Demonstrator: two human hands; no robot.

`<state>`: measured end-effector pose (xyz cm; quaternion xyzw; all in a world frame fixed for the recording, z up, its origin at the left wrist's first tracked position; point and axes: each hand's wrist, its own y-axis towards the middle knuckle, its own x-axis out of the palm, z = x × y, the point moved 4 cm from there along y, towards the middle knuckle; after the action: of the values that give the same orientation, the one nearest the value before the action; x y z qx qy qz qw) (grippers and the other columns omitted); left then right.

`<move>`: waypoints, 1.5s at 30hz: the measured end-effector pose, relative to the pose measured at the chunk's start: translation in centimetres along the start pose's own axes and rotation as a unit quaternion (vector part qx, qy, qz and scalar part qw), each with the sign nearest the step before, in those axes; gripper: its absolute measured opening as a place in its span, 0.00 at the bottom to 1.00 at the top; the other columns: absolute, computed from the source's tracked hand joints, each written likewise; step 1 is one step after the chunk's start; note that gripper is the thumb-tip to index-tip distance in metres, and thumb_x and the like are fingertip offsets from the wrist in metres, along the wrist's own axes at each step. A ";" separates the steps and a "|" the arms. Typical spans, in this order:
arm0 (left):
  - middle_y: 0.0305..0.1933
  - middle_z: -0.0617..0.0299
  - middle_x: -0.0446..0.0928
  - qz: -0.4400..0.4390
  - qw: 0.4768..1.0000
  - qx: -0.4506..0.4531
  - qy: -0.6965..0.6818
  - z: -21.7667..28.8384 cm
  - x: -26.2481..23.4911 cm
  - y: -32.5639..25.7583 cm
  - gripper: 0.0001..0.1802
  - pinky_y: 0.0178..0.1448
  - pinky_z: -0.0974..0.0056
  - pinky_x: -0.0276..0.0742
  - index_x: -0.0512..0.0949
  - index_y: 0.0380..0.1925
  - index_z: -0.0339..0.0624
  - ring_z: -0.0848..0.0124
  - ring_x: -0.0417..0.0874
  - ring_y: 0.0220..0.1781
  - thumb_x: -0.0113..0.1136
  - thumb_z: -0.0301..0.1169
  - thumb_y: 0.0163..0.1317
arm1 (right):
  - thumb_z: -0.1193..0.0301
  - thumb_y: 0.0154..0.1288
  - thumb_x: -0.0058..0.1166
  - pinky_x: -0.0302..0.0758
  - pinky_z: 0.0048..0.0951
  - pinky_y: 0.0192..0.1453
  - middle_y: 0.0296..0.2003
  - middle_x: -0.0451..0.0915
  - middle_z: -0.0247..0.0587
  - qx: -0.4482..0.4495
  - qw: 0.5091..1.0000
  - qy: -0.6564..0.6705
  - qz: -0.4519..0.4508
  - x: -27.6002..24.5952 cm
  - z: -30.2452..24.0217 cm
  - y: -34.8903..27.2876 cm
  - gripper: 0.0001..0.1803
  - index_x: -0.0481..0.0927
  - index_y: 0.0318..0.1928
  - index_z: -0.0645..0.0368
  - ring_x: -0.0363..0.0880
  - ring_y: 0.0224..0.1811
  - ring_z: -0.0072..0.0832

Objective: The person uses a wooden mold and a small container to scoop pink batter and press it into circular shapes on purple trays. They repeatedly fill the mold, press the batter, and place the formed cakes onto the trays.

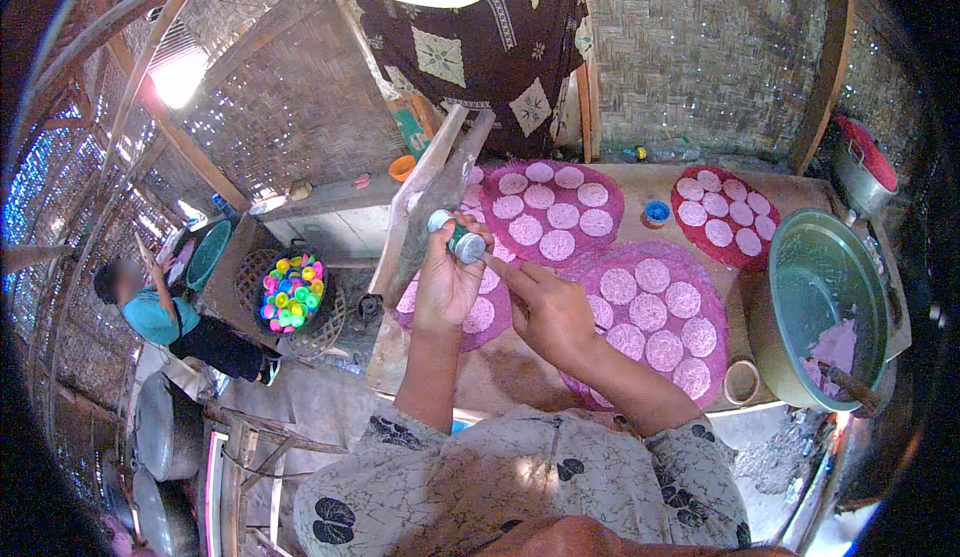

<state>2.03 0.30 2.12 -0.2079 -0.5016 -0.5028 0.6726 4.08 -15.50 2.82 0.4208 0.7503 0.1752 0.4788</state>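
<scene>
Far left of the can [466,244], note a co-worker [165,309]; nearer on that side, a heap of bright plastic pieces [290,300]; beyond the can to its left, a green panel [411,132] with pale lettering, partly hidden; just left of the can, a wooden stand [448,182]. Holds the can in the left grip [450,275], closed around its side, above the tabletop [500,367]; appears to carry a green and pale label, too small to read. Reaches from just right of the can with the right grip [555,309], mostly curled, with a finger pointed at the can's end; cannot tell whether touching it or pinching anything. Seems to be at working the can's end, perhaps to open or clear it, with many pink discs [648,312] already laid out; probably calls next for a steady left hold and a light fingertip on that end, without dropping it on the discs. Right of the can, see more discs on mats [710,292]; a blue cup [657,213]; a ring [742,383]; far right, a green tub [775,327] with pink paste [832,350]; nowhere here, any legible writing.
</scene>
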 end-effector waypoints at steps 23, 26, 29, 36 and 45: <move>0.40 0.58 0.68 0.028 0.979 -0.088 -0.180 -0.3 0.7 -0.3 0.15 0.52 0.61 0.74 0.67 0.45 0.33 0.68 0.72 0.43 0.57 0.19 0.59 | 0.74 0.59 0.54 0.77 0.43 0.29 0.33 0.79 0.40 -0.005 0.999 0.033 -0.001 -0.1 -0.5 0.0 0.26 0.77 0.60 0.47 0.81 0.29 0.42; 0.40 0.58 0.68 0.027 0.978 -0.090 -0.186 -0.3 0.7 -0.4 0.14 0.51 0.61 0.74 0.67 0.44 0.33 0.68 0.72 0.43 0.57 0.19 0.59 | 0.74 0.59 0.54 0.77 0.44 0.29 0.33 0.78 0.40 -0.003 1.000 0.030 -0.002 -0.2 -0.7 0.0 0.26 0.77 0.60 0.47 0.81 0.29 0.42; 0.40 0.58 0.68 0.025 0.981 -0.082 -0.175 -0.3 0.8 -0.4 0.15 0.51 0.61 0.74 0.67 0.44 0.33 0.68 0.72 0.43 0.57 0.19 0.58 | 0.75 0.59 0.54 0.77 0.43 0.30 0.33 0.78 0.40 -0.005 0.999 0.041 0.007 -0.2 -0.7 0.0 0.26 0.77 0.60 0.47 0.81 0.30 0.42; 0.40 0.58 0.68 0.030 0.979 -0.081 -0.183 -0.3 0.8 -0.4 0.16 0.52 0.62 0.75 0.67 0.46 0.32 0.68 0.72 0.43 0.56 0.20 0.59 | 0.75 0.59 0.55 0.78 0.43 0.32 0.33 0.79 0.41 -0.005 0.999 0.049 0.009 -0.2 -0.6 0.1 0.26 0.77 0.60 0.48 0.81 0.31 0.42; 0.41 0.57 0.70 0.016 0.992 -0.043 -0.120 -0.3 0.2 -0.3 0.13 0.53 0.61 0.76 0.68 0.46 0.33 0.68 0.74 0.44 0.56 0.22 0.62 | 0.79 0.55 0.56 0.77 0.41 0.30 0.29 0.77 0.43 0.009 1.000 0.002 -0.003 -0.6 -1.3 0.2 0.27 0.78 0.58 0.51 0.80 0.30 0.42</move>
<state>1.87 -0.12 2.10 -0.3039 -0.5530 -0.4846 0.6058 3.19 -15.70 3.94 0.4225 0.7541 0.1684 0.4738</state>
